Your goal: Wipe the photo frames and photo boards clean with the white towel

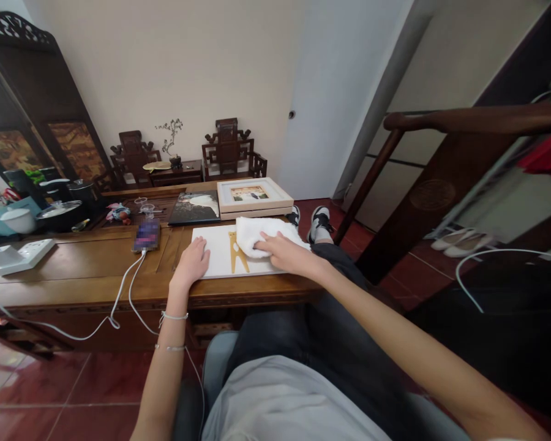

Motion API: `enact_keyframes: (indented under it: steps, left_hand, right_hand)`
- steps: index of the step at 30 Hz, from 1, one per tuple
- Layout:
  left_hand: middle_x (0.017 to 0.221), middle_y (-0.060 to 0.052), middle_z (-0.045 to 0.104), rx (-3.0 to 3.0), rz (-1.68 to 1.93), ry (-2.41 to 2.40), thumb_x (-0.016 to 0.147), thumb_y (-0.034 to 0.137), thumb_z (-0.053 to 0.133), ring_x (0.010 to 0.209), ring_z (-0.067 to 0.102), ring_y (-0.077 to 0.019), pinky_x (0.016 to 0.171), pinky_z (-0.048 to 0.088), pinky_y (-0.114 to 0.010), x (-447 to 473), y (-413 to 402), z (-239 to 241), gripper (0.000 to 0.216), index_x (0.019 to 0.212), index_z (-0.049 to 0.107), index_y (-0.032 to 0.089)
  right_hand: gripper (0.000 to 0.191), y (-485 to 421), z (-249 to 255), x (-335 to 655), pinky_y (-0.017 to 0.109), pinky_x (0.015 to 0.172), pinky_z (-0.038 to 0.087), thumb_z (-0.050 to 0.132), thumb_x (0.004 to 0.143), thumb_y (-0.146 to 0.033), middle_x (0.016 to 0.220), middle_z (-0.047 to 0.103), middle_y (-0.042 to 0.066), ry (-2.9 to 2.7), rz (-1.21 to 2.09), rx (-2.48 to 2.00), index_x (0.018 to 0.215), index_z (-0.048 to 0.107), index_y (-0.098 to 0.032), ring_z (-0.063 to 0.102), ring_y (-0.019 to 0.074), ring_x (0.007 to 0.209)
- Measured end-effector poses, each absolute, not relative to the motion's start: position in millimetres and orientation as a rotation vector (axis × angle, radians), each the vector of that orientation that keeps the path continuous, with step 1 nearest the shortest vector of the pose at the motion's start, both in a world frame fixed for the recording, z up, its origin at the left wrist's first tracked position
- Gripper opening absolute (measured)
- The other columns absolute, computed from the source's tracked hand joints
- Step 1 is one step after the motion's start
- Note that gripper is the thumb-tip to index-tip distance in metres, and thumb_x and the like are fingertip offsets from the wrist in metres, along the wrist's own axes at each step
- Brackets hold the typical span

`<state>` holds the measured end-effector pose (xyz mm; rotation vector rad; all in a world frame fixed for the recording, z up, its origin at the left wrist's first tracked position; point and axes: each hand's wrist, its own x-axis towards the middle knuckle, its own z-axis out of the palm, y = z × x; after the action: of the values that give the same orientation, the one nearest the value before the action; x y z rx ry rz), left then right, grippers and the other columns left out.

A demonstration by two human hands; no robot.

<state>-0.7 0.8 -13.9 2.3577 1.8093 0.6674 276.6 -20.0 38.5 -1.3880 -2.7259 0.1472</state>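
A white board [217, 267] with a yellow giraffe-like figure [234, 257] lies flat at the front edge of the wooden table. My left hand [194, 260] rests on the board's left edge, fingers laid flat and nothing in them. On the board's right part, my right hand [287, 251] grips a folded white towel [252, 231], its index finger stretched over the top and other fingers tucked against the fabric. The towel covers the right side of the board and touches the yellow figure, part of which may be hidden.
Behind the board are a framed picture [255, 197] and a dark panel with a white shape [197, 207]. Left of it lies a phone [146, 236] on a white cable [123, 278], near a power strip [25, 256]. A wooden chair [395, 184] stands at right.
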Motion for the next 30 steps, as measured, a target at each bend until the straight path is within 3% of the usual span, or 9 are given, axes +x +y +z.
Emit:
enact_keyframes:
  steps: [4,7,11,14,18,21,26,30]
  left_hand:
    - [0.156,-0.022,0.049,2.361,0.699,1.793,0.099,0.026,0.039,0.151,0.039,-0.0299,0.127,0.03,-0.048,-2,4,-19,0.048,0.139,0.057,0.005]
    - [0.157,-0.024,0.046,2.341,0.733,1.777,0.099,0.027,0.039,0.152,0.038,-0.0303,0.127,0.03,-0.048,-3,6,-22,0.05,0.139,0.056,0.003]
    - [0.158,-0.024,0.044,2.284,0.74,1.761,0.099,0.027,0.039,0.153,0.035,-0.0296,0.128,0.027,-0.047,-4,6,-22,0.051,0.141,0.054,0.003]
    - [0.16,-0.022,0.044,2.26,0.724,1.758,0.1,0.027,0.038,0.154,0.033,-0.0279,0.129,0.025,-0.045,-4,7,-22,0.05,0.142,0.054,0.004]
    - [0.16,-0.021,0.043,2.278,0.74,1.742,0.1,0.025,0.034,0.155,0.033,-0.0276,0.128,0.026,-0.047,-6,10,-26,0.05,0.143,0.052,0.007]
    - [0.159,-0.019,0.047,2.314,0.78,1.707,0.099,0.024,0.035,0.154,0.036,-0.0276,0.127,0.027,-0.049,-9,13,-30,0.048,0.143,0.053,0.012]
    - [0.155,-0.019,0.051,2.373,0.77,1.611,0.099,0.023,0.036,0.152,0.039,-0.0286,0.127,0.029,-0.051,-10,13,-27,0.046,0.139,0.056,0.012]
    - [0.15,-0.015,0.058,2.413,0.804,1.544,0.099,0.021,0.038,0.148,0.044,-0.026,0.128,0.029,-0.047,-8,9,-21,0.042,0.133,0.062,0.016]
  right_hand:
    - [0.065,-73,48,301,0.052,0.121,0.03,0.038,0.069,0.007,0.135,0.066,0.017,-2.831,0.269,-1.24,0.122,0.07,-0.015,0.036,0.03,0.151]
    - [0.06,-82,57,320,0.041,0.111,0.043,0.041,0.067,0.004,0.127,0.071,0.012,-2.864,0.36,-1.128,0.111,0.073,-0.019,0.055,0.0285,0.137]
    - [0.06,-44,59,317,0.036,0.099,0.049,0.042,0.069,0.0,0.12,0.075,0.009,-2.799,0.427,-1.058,0.118,0.073,-0.018,0.067,0.0259,0.113]
    - [0.067,-6,53,282,0.042,0.107,0.044,0.043,0.07,-0.001,0.134,0.07,0.01,-2.635,0.377,-1.177,0.129,0.07,-0.017,0.06,0.0298,0.127]
    - [0.074,18,44,219,0.067,0.112,0.033,0.038,0.076,0.003,0.142,0.064,0.014,-2.573,0.286,-1.312,0.141,0.062,-0.02,0.043,0.0375,0.144]
    - [0.073,7,41,196,0.079,0.11,0.025,0.035,0.077,0.007,0.142,0.064,0.015,-2.648,0.223,-1.284,0.137,0.065,-0.02,0.032,0.0407,0.15]
    - [0.073,-50,40,215,0.078,0.113,0.025,0.036,0.074,0.009,0.16,0.046,0.013,-2.819,0.252,-1.004,0.135,0.066,-0.019,0.022,0.0403,0.155]
    - [0.075,-71,45,236,0.071,0.118,0.025,0.038,0.07,0.008,0.15,0.058,0.012,-2.872,0.439,-0.817,0.132,0.068,-0.021,0.023,0.0341,0.156]
